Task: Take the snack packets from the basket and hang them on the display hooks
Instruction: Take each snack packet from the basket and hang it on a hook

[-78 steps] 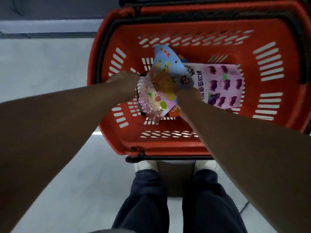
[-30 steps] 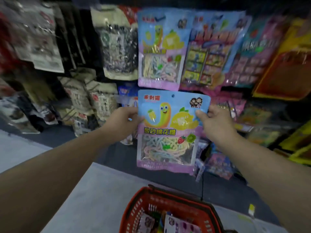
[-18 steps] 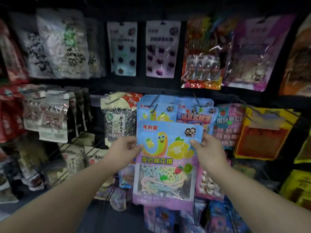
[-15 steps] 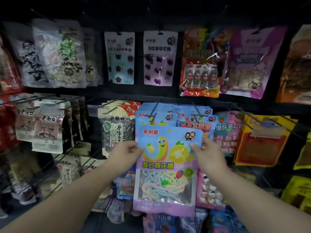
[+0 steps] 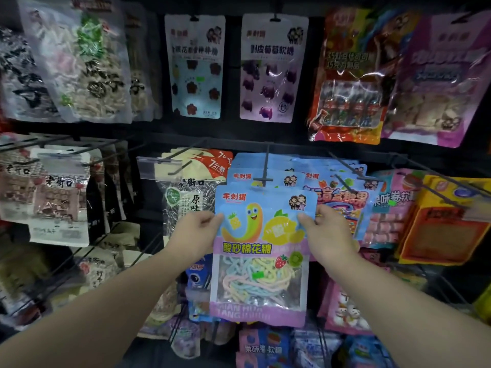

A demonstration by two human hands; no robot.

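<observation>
Dim, shadowy light leaves the rack's gaps near black, glare streaks the glossy purple packet (image 5: 268, 67) and red packet (image 5: 348, 75) up top, and wide-angle distortion bends and softens the blurred edges.

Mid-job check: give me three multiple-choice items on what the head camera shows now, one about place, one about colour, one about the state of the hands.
1. Where is the held packet?
A. Just below the tip of the hook that carries matching packets
B. Lying in a basket
C. On the top row

2. What colour is the held packet's upper part?
A. Red
B. Light blue
C. Black

3. How is the packet held?
A. Left hand only
B. Right hand only
C. Left hand and right hand, one on each side edge

Answers:
1 A: its top edge sits just under the hook tip, in front of the same blue packets.
2 B: blue top with a yellow-green worm.
3 C: each hand pinches one side edge.
</observation>
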